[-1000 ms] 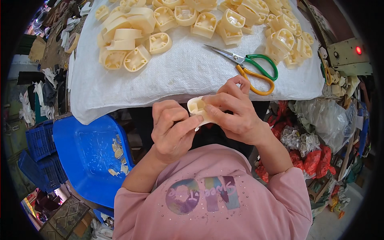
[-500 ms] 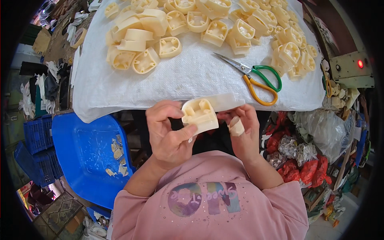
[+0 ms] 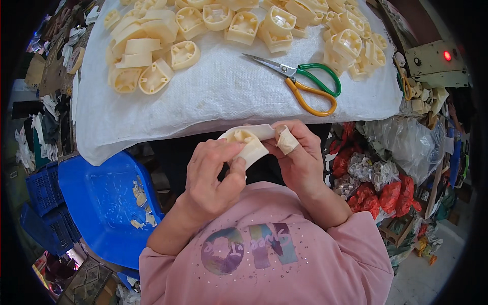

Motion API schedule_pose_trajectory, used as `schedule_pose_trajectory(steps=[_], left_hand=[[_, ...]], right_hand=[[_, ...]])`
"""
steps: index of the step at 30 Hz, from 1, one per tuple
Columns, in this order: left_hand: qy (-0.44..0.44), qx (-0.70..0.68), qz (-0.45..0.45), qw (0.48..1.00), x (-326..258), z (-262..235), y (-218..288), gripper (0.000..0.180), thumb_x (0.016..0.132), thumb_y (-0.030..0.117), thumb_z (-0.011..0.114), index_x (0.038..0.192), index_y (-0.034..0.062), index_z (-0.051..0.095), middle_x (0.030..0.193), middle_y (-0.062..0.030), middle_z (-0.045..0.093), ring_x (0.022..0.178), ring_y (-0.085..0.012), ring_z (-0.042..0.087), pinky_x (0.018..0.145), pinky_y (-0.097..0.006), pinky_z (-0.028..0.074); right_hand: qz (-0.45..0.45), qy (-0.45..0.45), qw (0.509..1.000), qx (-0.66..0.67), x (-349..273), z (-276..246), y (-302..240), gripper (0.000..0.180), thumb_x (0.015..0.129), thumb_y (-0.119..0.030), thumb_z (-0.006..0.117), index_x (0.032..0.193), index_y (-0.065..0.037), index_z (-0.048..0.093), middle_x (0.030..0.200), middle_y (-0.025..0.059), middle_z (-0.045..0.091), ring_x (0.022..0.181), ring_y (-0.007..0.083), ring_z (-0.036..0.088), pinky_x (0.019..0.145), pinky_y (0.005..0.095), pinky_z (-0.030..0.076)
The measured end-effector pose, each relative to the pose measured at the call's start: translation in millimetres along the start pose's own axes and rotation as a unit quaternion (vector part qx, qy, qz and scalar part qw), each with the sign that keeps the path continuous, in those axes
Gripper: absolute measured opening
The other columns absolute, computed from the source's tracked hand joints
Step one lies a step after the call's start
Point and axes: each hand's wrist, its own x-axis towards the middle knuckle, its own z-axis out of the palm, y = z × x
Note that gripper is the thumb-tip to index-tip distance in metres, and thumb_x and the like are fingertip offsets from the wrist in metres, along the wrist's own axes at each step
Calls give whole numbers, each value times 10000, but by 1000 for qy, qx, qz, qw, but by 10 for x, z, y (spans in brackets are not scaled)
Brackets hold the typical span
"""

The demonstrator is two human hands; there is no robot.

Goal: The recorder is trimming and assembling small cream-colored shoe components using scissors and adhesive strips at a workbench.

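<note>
My left hand [image 3: 211, 175] grips a cream moulded plastic piece [image 3: 255, 153], its fingers and thumb pressed on the near left side. A pale whitish strip [image 3: 262, 131] lies along the far side of the piece and runs across to my right hand [image 3: 303, 165]. That hand is closed on the strip's right end, and a beige tape wrap [image 3: 287, 141] covers one of its digits. Beyond both hands, on the white woven sheet [image 3: 203, 96], rest scissors [image 3: 305, 84] with one green and one orange handle. Part of the strip is hidden behind the piece and fingers.
Many similar cream pieces [image 3: 185, 55] are heaped along the far side of the sheet. To the left stands a blue plastic tub [image 3: 96, 198] with scraps inside. Red and clear plastic bags [image 3: 391, 193] pile up at the right, below a box with a red light [image 3: 439, 63].
My right hand has moved in against the piece, bringing the strip closer along its far side. The left fingers have shifted over the piece's top. The whole view has shifted slightly.
</note>
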Motion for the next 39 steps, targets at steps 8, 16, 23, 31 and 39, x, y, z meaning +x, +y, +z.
schedule_pose_trajectory(steps=[8, 16, 23, 31, 39], left_hand=[[4, 38, -24, 999, 32, 81, 65, 153, 641, -77, 620, 690, -7, 492, 870, -158, 535, 632, -239, 509, 493, -329, 357], [36, -44, -95, 994, 60, 66, 2, 215, 654, -132, 617, 811, -22, 521, 873, -171, 569, 666, -264, 571, 550, -322, 459], [25, -222, -89, 971, -4, 122, 24, 277, 628, -200, 613, 777, -11, 476, 919, -184, 598, 810, -300, 615, 677, -365, 522], [-22, -129, -40, 991, 26, 118, -24, 238, 653, -177, 605, 782, -34, 465, 927, -194, 587, 784, -313, 610, 659, -370, 522], [59, -203, -223, 952, -68, 139, -56, 112, 869, 21, 603, 914, 13, 502, 1027, -156, 562, 906, -169, 567, 787, -272, 466]], right_hand=[[-80, -47, 972, -216, -13, 27, 6, 289, 942, -151, 449, 1147, 39, 521, 985, 120, 660, 735, 126, 624, 664, 242, 500], [-153, -124, 922, -334, 124, -116, -51, 344, 933, -231, 479, 1176, 8, 524, 921, 135, 632, 744, 179, 631, 655, 288, 493], [106, -228, 966, -67, 337, -325, -169, 520, 834, -124, 673, 1282, 3, 442, 975, 95, 611, 845, 159, 606, 779, 284, 505], [71, -274, 936, -209, 445, -298, -125, 498, 860, -113, 616, 1316, -47, 428, 879, 81, 654, 712, 79, 567, 607, 221, 468], [-21, -138, 969, -205, 426, -256, 55, 593, 927, -392, 519, 1365, -24, 361, 1041, 121, 631, 916, 149, 600, 762, 267, 476]])
